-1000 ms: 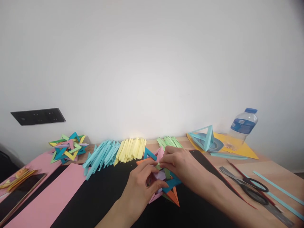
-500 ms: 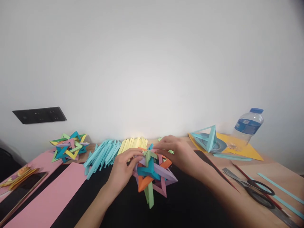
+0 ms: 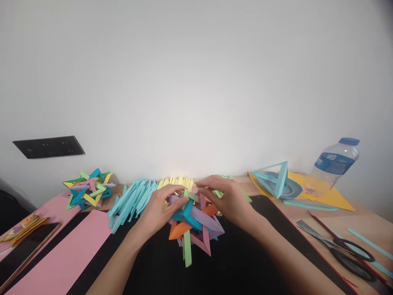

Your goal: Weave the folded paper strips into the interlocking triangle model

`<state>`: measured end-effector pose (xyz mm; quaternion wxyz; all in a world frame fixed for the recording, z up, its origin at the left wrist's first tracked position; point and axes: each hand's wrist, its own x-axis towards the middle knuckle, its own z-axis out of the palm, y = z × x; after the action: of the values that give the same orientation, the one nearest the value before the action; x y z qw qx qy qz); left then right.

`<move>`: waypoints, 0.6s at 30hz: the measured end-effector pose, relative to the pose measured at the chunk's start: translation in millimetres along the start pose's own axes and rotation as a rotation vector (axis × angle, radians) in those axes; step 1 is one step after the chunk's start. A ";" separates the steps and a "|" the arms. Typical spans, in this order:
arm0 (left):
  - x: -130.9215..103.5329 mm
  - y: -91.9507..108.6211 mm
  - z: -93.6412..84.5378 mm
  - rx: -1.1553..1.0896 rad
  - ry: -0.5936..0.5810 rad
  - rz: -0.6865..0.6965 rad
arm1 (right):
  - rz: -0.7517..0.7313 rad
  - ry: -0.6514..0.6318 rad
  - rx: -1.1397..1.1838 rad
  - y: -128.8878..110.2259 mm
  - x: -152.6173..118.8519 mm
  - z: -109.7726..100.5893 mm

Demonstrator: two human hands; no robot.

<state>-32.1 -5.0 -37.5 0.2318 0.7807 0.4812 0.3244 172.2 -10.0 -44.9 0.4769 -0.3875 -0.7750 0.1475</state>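
Between my hands, over the black mat (image 3: 245, 262), is a star-shaped origami model (image 3: 196, 221) of interlocked folded strips in purple, pink, orange, teal and green. One green strip hangs from its underside toward me. My left hand (image 3: 162, 209) is closed on the model's upper left, thumb against a light green strip near the top. My right hand (image 3: 225, 196) bends over the upper right side, fingers curled onto the model; its fingertips are partly hidden behind the strips.
At the left stands a second origami star (image 3: 90, 188). Folded blue strips (image 3: 135, 200), yellow strips (image 3: 175, 182) and pink paper (image 3: 64, 254) lie near it. To the right are a tape roll (image 3: 291, 190), a blue paper frame (image 3: 281, 180), scissors (image 3: 340, 250), a pencil (image 3: 322, 225) and a bottle (image 3: 336, 162).
The model has shifted slightly left and turned a little in my hands. My left thumb has moved over its top strip. The camera view has shifted slightly, showing more green strips behind.
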 end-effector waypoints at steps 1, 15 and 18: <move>1.1 -2.5 -1.3 0.001 0.001 -0.008 | 0.034 0.076 0.035 4.2 -1.7 -0.4; 5.0 -43.0 -12.4 -0.248 -0.010 -0.189 | 0.623 0.111 0.570 77.5 -52.3 49.9; 6.2 -46.8 -11.4 -0.349 0.007 -0.241 | 0.585 0.020 0.683 73.8 -54.9 51.9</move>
<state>-66.5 21.2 -59.5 0.3991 0.6643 0.5084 0.3756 175.3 5.1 -149.3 0.5233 -0.4120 -0.5349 0.5199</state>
